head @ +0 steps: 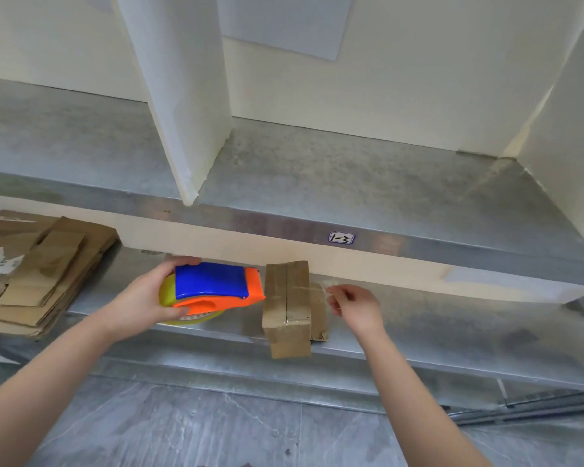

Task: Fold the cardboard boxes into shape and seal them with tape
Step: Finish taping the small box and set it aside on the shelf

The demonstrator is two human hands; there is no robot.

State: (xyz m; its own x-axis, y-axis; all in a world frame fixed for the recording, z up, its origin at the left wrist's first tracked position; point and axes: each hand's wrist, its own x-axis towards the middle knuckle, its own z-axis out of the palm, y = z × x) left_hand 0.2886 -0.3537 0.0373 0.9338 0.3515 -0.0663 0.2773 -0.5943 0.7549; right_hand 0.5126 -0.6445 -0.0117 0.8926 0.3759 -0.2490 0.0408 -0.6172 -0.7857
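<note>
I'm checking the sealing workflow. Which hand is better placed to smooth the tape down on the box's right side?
Likely the right hand: it hovers beside the box at that side, while the left hand grips the tape dispenser.

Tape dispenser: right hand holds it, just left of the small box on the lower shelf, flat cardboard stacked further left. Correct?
Wrong hand. The head view shows the left hand gripping the tape dispenser; the right hand is right of the box, pinching a tape strip. Rest is correct.

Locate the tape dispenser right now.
In the head view, the tape dispenser is left of centre over the lower shelf, held in the left hand, just left of the folded box.
</note>
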